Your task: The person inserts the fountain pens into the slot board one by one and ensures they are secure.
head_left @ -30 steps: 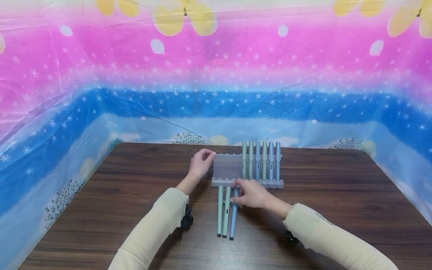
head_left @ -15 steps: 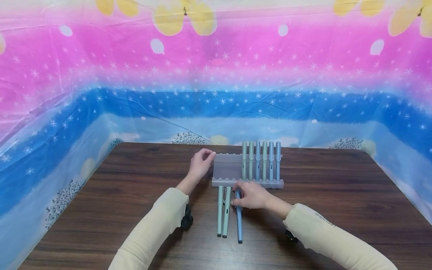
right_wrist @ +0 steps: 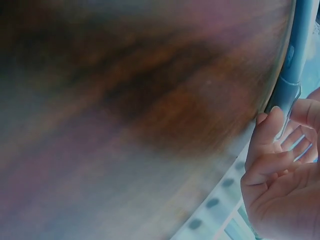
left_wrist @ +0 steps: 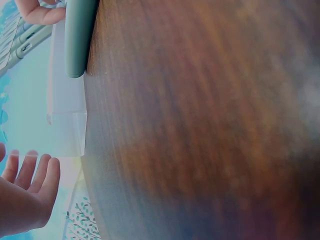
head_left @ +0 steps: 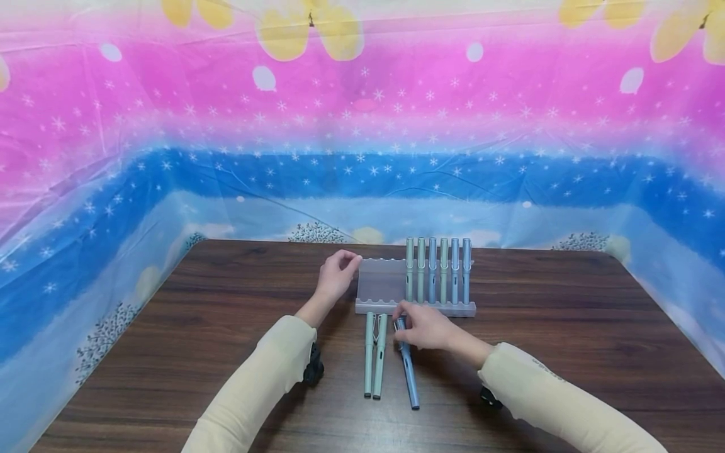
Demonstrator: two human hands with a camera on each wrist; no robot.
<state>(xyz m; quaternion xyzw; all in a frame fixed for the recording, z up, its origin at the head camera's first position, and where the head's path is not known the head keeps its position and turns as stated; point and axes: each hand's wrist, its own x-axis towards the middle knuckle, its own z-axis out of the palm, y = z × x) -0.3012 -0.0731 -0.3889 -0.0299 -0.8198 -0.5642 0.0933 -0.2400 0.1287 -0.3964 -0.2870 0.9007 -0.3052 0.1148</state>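
Observation:
My left hand [head_left: 338,275] is at the upper left edge of a translucent pen rack [head_left: 381,280], its thumb and fingertips gripping that side. In the left wrist view, the fingers [left_wrist: 48,185] reach to the rack's clear edge [left_wrist: 70,132]. With thumb and index finger, my right hand [head_left: 427,325] pinches a blue pen [head_left: 410,377] by its capped end, in front of the rack. The right wrist view shows the thumb against the pen's cap [right_wrist: 286,100] near the clip. To its left, two green pens [head_left: 369,355] lie side by side on the table.
Several green and blue pens [head_left: 433,270] stand in the rack's right-hand slots, caps up. The rack's left slots hold no pens. Brown wood-grain table [head_left: 226,302] lies all around, with a patterned pink and blue cloth [head_left: 362,170] behind it.
The blue pen has moved right, away from the two green pens, and its lower end has swung to the right. It has also turned in my right fingers. My left hand stays put.

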